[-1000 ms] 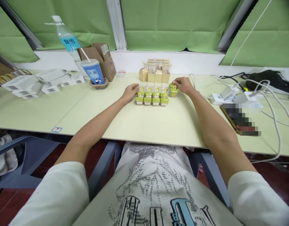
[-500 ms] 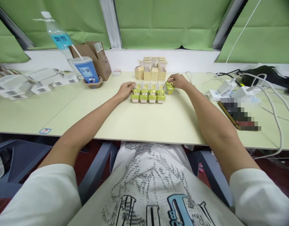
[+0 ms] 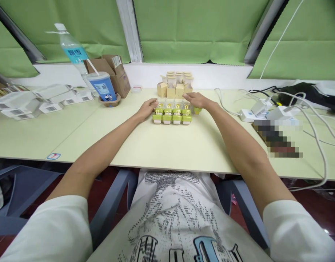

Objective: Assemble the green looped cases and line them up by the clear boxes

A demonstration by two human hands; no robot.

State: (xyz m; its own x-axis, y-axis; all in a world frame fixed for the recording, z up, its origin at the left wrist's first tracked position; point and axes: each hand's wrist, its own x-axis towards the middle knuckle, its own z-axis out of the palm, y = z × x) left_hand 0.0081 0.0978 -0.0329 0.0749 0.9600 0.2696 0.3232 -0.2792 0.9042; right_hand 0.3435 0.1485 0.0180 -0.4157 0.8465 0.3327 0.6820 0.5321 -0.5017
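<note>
Rows of small green-and-clear containers with pale bases and yellow loops on top (image 3: 172,117) stand packed together on the table. At the left end of the rows, my left hand (image 3: 148,108) rests with its fingers extended against the rear containers, not wrapped round any. My right hand (image 3: 196,99) is stretched out flat at the back right corner of the group, fingers pointing left. Just below that hand, a single green container (image 3: 197,110) stands partly covered, right of the rows. Behind the group is a cluster of small cream-coloured boxes (image 3: 171,91), some with their tops up.
To the left stand a blue drink cup (image 3: 104,88) in a brown holder, a water bottle (image 3: 76,54), a cardboard box (image 3: 121,82) and stacked white boxes (image 3: 51,98). Power strips with white cables (image 3: 261,106) and a blurred dark flat object (image 3: 278,140) lie right.
My right hand has let go of the single green container and shifted left, its fingers now over the back right of the rows. The left hand stays beside them. The view has tilted up slightly.
</note>
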